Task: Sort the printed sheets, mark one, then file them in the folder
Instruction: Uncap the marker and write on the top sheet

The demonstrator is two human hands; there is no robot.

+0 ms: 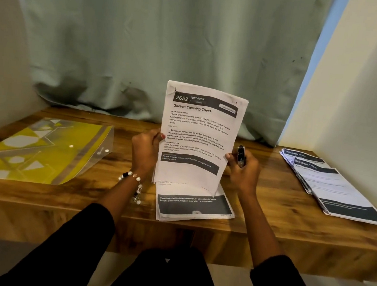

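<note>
I hold a small stack of printed sheets upright over the desk; its top page reads "Screen Cleaning Check". My left hand grips the stack's left edge. My right hand pinches the right edge with the thumb while its fingers hold a dark pen. Under the raised stack, more printed sheets lie flat near the desk's front edge. A yellow and clear plastic folder lies flat on the left of the desk, apart from both hands.
A second pile of printed sheets is fanned out at the right end of the wooden desk. A green curtain hangs behind the desk, and walls close in on both sides.
</note>
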